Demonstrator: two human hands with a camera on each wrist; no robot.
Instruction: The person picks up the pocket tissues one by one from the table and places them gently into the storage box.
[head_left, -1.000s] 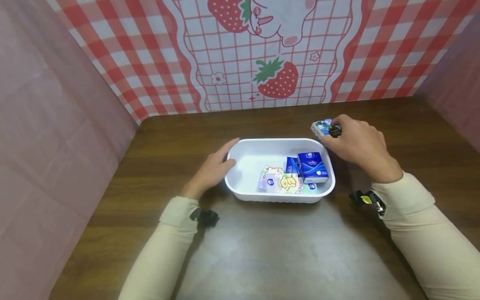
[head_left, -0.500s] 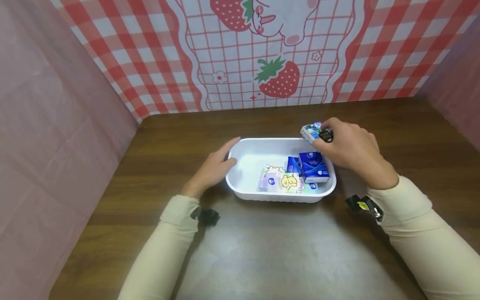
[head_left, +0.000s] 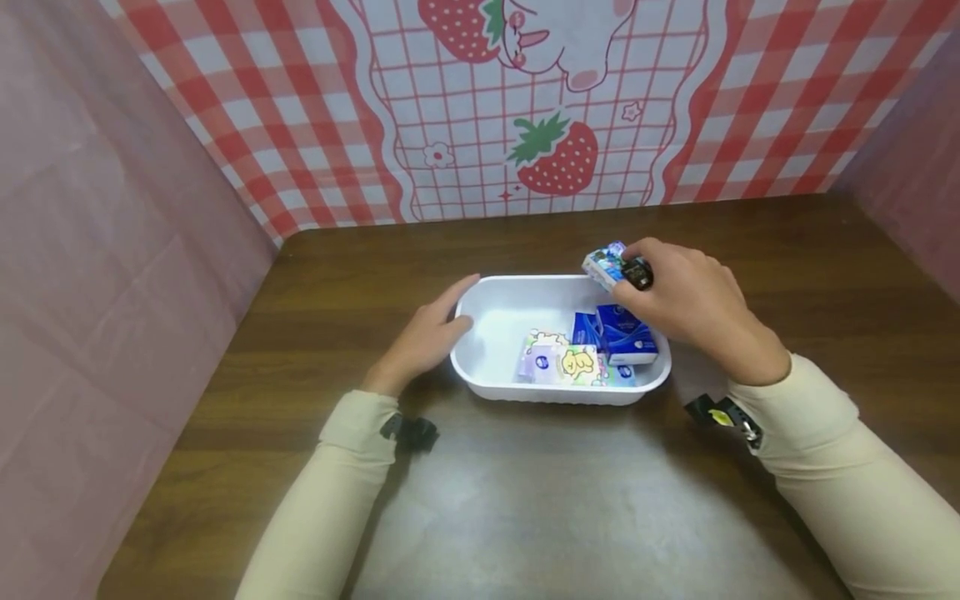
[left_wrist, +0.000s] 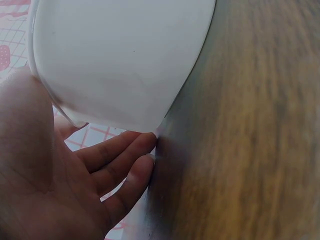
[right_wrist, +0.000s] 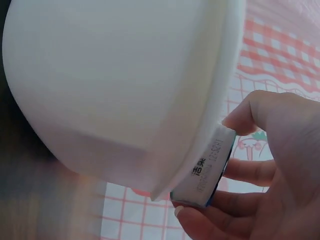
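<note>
A white plastic tub [head_left: 495, 333] stands mid-table with several tissue packs in it. My left hand [head_left: 423, 342] holds its left end, thumb over the rim and fingers against the outer wall; in the left wrist view those fingers [left_wrist: 117, 160] curve below the tub's end. My right hand [head_left: 690, 292] pinches a small blue, patterned tissue pack [head_left: 603, 265] with a dark patch, over the tub's back right rim. The pack's white printed side [right_wrist: 205, 167] shows in the right wrist view, right at the rim, between thumb and fingers.
Inside the tub, dark blue packs [head_left: 628, 337] lie at the right and a lilac pack with a yellow cartoon figure [head_left: 577, 365] lies near the front. Behind the brown wooden table [head_left: 525, 483] hangs a red-and-white checked cloth [head_left: 300, 125] with strawberries.
My right hand has moved left with the tissue pack, from beyond the tub's back right corner to over its back rim. My left hand stays in place on the tub.
</note>
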